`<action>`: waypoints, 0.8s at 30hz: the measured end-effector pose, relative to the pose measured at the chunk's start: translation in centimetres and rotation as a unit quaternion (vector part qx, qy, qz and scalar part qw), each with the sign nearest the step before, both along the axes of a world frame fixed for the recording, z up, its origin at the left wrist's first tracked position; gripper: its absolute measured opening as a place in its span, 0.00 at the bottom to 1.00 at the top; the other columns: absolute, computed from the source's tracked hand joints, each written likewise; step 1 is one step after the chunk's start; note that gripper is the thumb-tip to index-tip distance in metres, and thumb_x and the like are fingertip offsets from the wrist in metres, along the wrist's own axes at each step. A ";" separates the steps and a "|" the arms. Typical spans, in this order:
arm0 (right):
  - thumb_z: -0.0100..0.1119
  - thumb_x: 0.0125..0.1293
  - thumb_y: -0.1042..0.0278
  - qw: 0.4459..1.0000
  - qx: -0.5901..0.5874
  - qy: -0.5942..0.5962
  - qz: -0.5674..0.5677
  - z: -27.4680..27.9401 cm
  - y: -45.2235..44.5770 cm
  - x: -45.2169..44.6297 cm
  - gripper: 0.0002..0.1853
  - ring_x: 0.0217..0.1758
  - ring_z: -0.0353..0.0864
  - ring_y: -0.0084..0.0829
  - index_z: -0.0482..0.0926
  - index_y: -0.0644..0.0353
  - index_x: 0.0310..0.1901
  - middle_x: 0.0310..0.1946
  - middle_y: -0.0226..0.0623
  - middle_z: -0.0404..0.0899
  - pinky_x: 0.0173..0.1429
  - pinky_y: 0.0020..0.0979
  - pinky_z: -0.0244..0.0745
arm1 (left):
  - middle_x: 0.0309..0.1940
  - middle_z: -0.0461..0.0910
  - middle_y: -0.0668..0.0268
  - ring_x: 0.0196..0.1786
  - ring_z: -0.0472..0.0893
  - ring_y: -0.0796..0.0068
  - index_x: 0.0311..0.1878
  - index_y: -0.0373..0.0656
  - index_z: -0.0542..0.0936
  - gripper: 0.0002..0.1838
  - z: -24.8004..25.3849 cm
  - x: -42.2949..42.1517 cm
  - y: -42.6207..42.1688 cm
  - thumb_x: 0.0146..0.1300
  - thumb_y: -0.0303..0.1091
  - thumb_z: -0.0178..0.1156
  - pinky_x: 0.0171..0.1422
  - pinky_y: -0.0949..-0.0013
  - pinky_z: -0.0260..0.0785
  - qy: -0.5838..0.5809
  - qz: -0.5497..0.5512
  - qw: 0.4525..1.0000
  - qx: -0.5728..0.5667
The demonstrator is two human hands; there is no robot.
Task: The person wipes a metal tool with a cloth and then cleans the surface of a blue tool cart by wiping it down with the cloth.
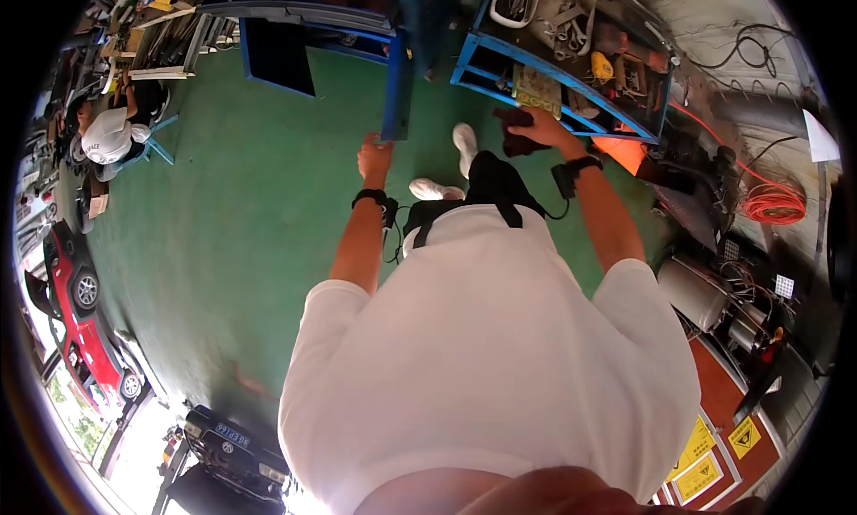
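My left hand [375, 160] is closed at the near edge of a blue cabinet door [396, 95], which stands swung out from the blue cabinet [303, 8]. Its fingertips are partly hidden there. In my right hand [543, 129] is a dark red cloth [515, 133], bunched up and hanging from the fingers. That hand is beside the front of a blue workbench [561, 60].
On the workbench are a white tray of wrenches [564, 20] and a yellow tape measure [602, 66]. An orange hose [775, 203] lies coiled at right. A person [112, 136] sits at far left, beyond green floor. A red car [87, 336] stands lower left.
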State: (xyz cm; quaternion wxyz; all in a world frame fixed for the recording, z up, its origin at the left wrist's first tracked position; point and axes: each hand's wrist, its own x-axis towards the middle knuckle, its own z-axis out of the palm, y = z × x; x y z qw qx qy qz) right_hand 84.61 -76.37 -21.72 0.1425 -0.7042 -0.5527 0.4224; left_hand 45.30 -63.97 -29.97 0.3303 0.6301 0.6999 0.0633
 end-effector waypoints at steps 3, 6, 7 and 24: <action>0.72 0.55 0.52 0.997 0.029 -0.075 0.002 0.3 -2.1 4.3 0.34 0.55 0.79 0.51 0.75 0.63 0.60 0.51 0.52 0.80 0.61 0.42 0.73 | 0.49 0.82 0.51 0.55 0.81 0.47 0.59 0.47 0.72 0.31 0.3 1.2 0.2 0.53 0.46 0.68 0.56 0.49 0.74 0.035 0.002 0.995 -0.092; 0.70 0.58 0.53 0.998 0.059 -0.010 -0.011 1.5 0.0 5.3 0.32 0.54 0.80 0.45 0.73 0.60 0.61 0.51 0.49 0.80 0.61 0.40 0.73 | 0.59 0.75 0.45 0.61 0.76 0.45 0.68 0.42 0.61 0.42 0.6 3.2 -0.3 0.53 0.48 0.69 0.62 0.50 0.71 0.051 0.043 0.983 -0.170; 0.70 0.58 0.53 0.998 0.069 -0.005 -0.009 2.5 0.9 4.1 0.32 0.54 0.80 0.45 0.73 0.60 0.61 0.51 0.49 0.80 0.61 0.40 0.73 | 0.64 0.70 0.42 0.64 0.74 0.44 0.71 0.39 0.55 0.49 0.7 4.6 0.0 0.52 0.49 0.70 0.65 0.50 0.69 0.059 0.078 0.971 -0.216; 0.65 0.65 0.56 0.941 0.182 0.277 0.064 12.0 2.9 9.0 0.34 0.65 0.71 0.43 0.60 0.53 0.69 0.64 0.51 0.67 0.65 0.41 0.69 | 0.53 0.78 0.61 0.55 0.78 0.70 0.64 0.41 0.68 0.32 15.8 29.5 -4.6 0.56 0.27 0.69 0.59 0.63 0.74 -0.445 -0.129 0.879 -0.115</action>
